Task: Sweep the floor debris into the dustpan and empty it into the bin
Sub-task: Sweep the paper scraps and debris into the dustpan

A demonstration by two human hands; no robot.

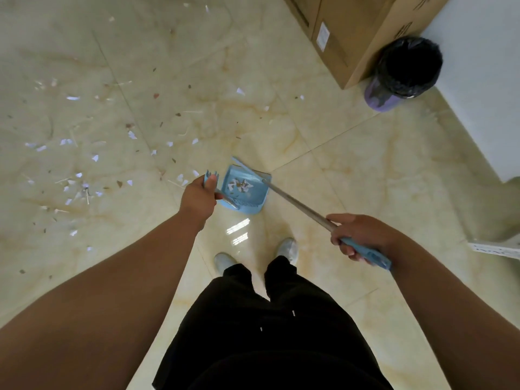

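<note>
Here, left hand (198, 197) gripping dustpan (253, 206), right hand (360, 235) gripping broom (295, 201), cardboard boxes (351, 32) beside bin (375, 98).

Beige tile floor (351, 170) with scattered paper scraps (95, 158), cardboard boxes (360, 29), a lined bin (375, 98).

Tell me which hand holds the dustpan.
The left hand: it grips the handle that runs down to the blue dustpan with scraps inside. The right hand grips the broom instead.
</note>
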